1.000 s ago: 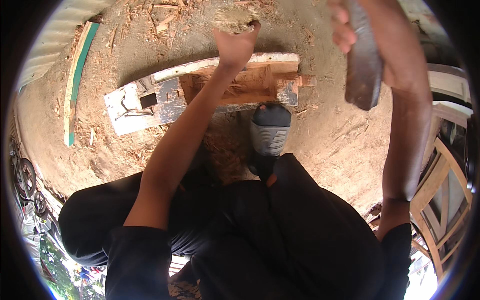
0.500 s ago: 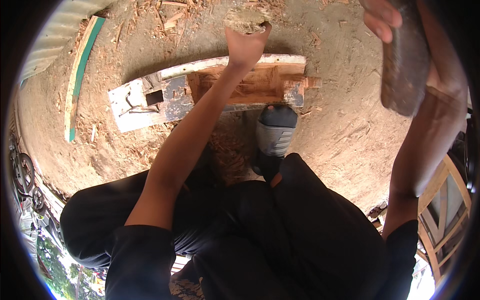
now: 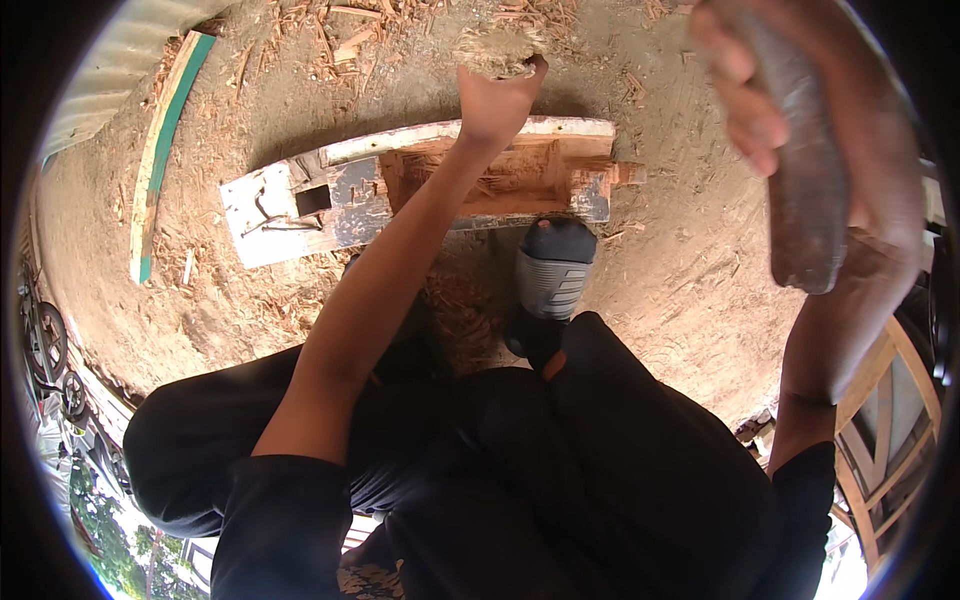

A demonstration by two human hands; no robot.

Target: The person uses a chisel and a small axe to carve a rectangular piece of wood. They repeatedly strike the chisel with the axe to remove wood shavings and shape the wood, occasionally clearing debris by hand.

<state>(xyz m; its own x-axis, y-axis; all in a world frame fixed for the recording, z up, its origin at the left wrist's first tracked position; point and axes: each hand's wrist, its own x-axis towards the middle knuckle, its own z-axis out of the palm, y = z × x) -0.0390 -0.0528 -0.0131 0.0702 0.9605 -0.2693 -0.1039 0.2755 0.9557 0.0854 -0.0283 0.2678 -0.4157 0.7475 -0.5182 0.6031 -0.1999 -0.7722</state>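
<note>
My left hand (image 3: 494,105) is closed round the upright handle (image 3: 497,52) of a tool, its battered, frayed wooden end facing up. The tool's lower end is hidden, so its kind cannot be told. Beneath my left forearm lies a wooden beam (image 3: 350,205) with chipped white and grey paint, a long hollowed recess and a small square hole. Raised at the upper right, my right hand (image 3: 745,105) grips a thick, dark, worn wooden mallet (image 3: 808,190), whose blunt end points down, apart from the handle. My sandalled foot (image 3: 556,270) rests against the beam's near edge.
Wood chips (image 3: 350,40) litter the dirt ground. A green-edged wooden strip (image 3: 168,150) lies at the left, near corrugated sheeting (image 3: 105,70). Wooden frames (image 3: 890,430) stand at the lower right, and a wheeled bike (image 3: 50,335) is at the far left.
My right hand and the mallet have shifted left, with the mallet's blunt end lower in the picture. My left hand keeps its hold on the frayed handle. The beam appears slightly lower.
</note>
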